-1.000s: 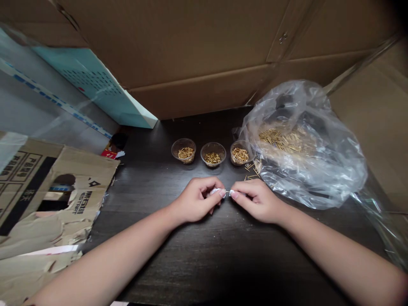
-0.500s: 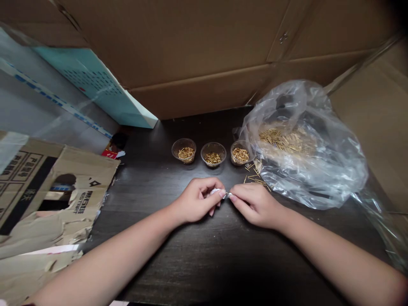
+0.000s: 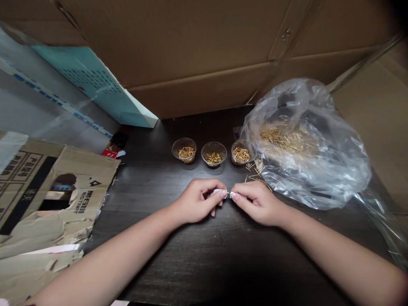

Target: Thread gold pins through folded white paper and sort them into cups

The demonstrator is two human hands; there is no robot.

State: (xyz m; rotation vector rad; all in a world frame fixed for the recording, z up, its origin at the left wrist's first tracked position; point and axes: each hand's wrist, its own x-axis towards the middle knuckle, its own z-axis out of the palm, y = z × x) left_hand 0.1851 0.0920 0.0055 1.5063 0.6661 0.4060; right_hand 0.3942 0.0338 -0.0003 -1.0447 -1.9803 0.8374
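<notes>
Over the dark table, my left hand [image 3: 200, 199] and my right hand [image 3: 256, 202] meet, thumb against fingers on each. A thin brass-coloured pin [image 3: 228, 193] spans the small gap, each end pinched by one hand. Something white, tape or tissue, shows at the fingertips of both hands; which one I cannot tell. Beyond them stand three clear plastic cups, a left cup [image 3: 184, 158], a middle cup [image 3: 213, 160] and a right cup [image 3: 241, 160], each holding small brass pieces. Loose brass pins [image 3: 256, 177] lie just past my right hand.
A clear plastic bag [image 3: 334, 170] with many brass pins inside lies at the right. Cardboard [image 3: 197, 46] walls off the back, and torn cardboard [image 3: 79, 225] lies at the left. A light-blue printed panel [image 3: 105, 85] stands at the back left. The table [image 3: 197, 263] is dark.
My right hand has shifted very slightly to the right, and a little more of the pin shows between the fingertips. The view has moved slightly; the cups and bag stay put.
</notes>
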